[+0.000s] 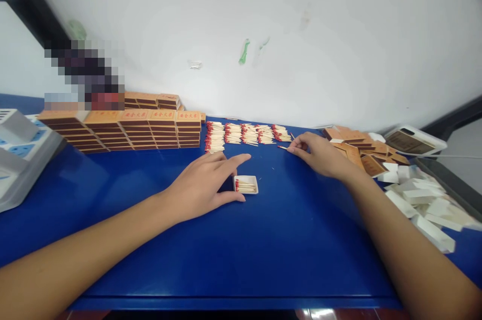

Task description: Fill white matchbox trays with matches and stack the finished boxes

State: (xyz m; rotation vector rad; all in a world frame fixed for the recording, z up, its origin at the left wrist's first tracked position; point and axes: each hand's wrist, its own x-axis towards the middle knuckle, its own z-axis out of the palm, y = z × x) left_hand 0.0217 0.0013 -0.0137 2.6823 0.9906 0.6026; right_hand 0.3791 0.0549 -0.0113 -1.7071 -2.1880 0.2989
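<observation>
A small white matchbox tray point(253, 180) lies on the blue table with several red-headed matches point(245, 188) in it. My left hand point(199, 184) rests around its left side, thumb and forefinger apart, near the tray's edges. Whether a curled finger touches the tray is hard to see. Farther right, my right hand point(316, 153) pinches a match point(282, 147) between thumb and fingertips, its red head pointing left. Just left of that hand sits the rightmost of several small piles of matches point(280, 133), lined up along the wall.
Stacked orange matchboxes point(150, 129) form a block at the back left. Beyond my right hand lie loose matchbox sleeves point(348, 136), a pile of white trays point(425, 199) and a white device with a cord point(417, 140). A grey-white holder point(26, 159) stands far left.
</observation>
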